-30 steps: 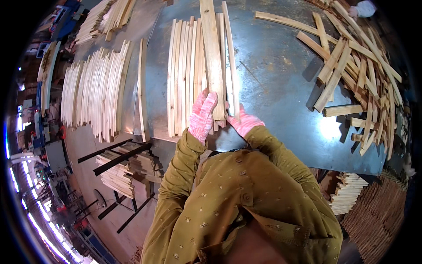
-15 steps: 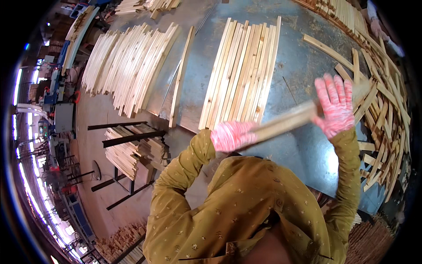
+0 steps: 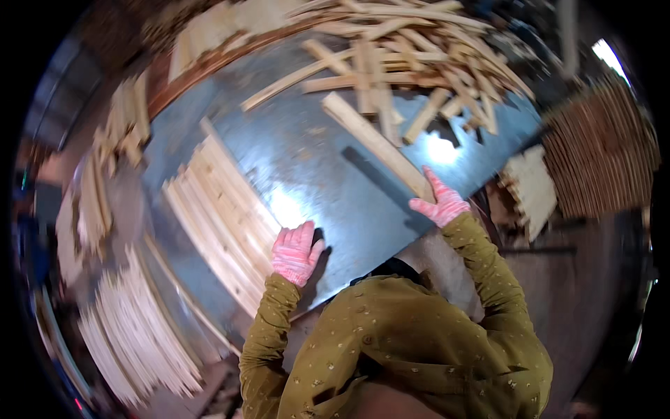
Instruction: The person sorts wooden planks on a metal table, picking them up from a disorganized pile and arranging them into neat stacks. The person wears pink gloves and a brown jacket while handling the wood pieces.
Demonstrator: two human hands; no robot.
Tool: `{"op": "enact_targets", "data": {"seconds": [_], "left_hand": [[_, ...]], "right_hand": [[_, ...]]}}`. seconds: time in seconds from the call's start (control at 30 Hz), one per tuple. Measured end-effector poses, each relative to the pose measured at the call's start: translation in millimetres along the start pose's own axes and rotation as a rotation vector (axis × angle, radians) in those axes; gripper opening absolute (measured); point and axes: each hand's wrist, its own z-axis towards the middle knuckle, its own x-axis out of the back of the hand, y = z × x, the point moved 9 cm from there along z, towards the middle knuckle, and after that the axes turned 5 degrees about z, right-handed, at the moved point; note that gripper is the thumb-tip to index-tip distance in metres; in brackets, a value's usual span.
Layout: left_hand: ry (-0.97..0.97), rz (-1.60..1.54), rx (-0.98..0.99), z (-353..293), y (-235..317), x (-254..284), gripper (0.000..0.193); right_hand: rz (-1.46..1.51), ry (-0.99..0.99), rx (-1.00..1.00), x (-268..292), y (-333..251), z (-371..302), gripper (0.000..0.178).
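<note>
My right hand (image 3: pixel 442 201), in a pink and white knit glove, grips the near end of a wooden slat (image 3: pixel 375 143) between thumb and fingers. The slat slants away to the far left above the metal tabletop (image 3: pixel 335 216), and its dark shadow falls beside it. My left hand (image 3: pixel 296 254), gloved alike, holds nothing. Its fingers are stretched out with the thumb apart, by the right edge of a row of slats (image 3: pixel 222 216) laid side by side on the table.
A jumbled heap of slats (image 3: pixel 412 63) covers the table's far right. More slats in a row (image 3: pixel 136 328) stand at the lower left, with a single slat (image 3: pixel 188 297) between the rows. Stacked boards (image 3: pixel 597 150) rise beyond the table's right edge.
The view has turned to the right. The slat that spanned both hands is now in my right hand alone. My left hand has let go and is beside the row of slats.
</note>
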Motion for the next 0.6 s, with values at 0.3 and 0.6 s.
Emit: {"op": "enact_targets", "data": {"seconds": [0.3, 0.6], "left_hand": [[-0.535, 0.226, 0.138, 10, 7, -71, 0.033], [-0.361, -0.069, 0.599, 100, 84, -147, 0.057]], "right_hand": [[0.207, 0.564, -0.176, 100, 149, -109, 0.090], [0.510, 0.939, -0.528, 269, 513, -98, 0.052]]}}
